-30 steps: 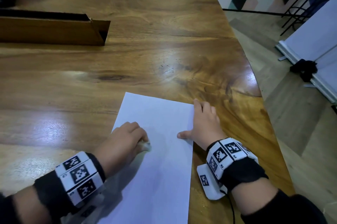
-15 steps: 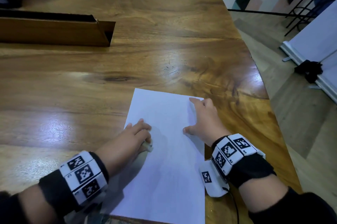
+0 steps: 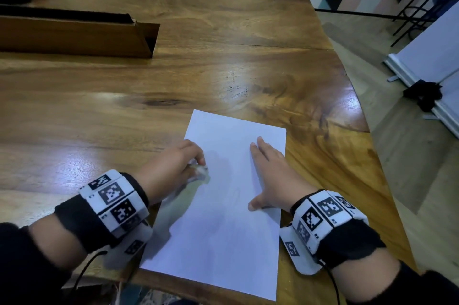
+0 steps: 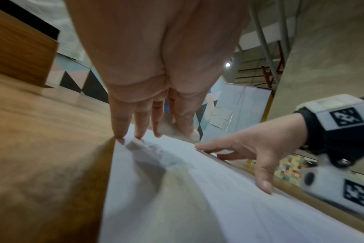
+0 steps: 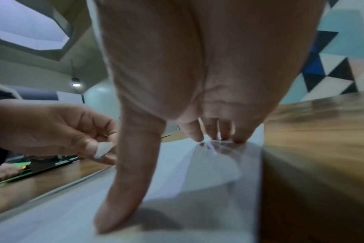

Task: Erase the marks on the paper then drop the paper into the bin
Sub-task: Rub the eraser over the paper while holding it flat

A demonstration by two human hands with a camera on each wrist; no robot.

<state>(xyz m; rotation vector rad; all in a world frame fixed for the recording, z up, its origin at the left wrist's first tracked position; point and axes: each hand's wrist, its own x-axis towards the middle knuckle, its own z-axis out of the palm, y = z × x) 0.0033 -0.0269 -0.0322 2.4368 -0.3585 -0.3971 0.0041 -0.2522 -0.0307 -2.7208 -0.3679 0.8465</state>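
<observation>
A white sheet of paper [image 3: 223, 230] lies on the wooden table [image 3: 223, 56] near its front edge, with only faint grey traces on it. My left hand [image 3: 188, 163] is at the sheet's left edge and pinches a small white eraser [image 3: 202, 173] between thumb and fingers, against the paper. The right wrist view shows the eraser [image 5: 103, 149] in that pinch. My right hand [image 3: 270, 175] lies flat on the sheet's right part, fingers straight and thumb spread, pressing the paper [image 5: 197, 172] down. No bin is in view.
A long brown open box [image 3: 74, 34] lies at the table's back left. The table's curved right edge [image 3: 367, 155] is close to my right hand, with floor beyond. A white panel [image 3: 434, 56] and a black stand are on the floor at right.
My right hand has slid from the sheet's right edge further onto the paper. My left hand has shifted a little along the left side with the eraser. The view has shifted too.
</observation>
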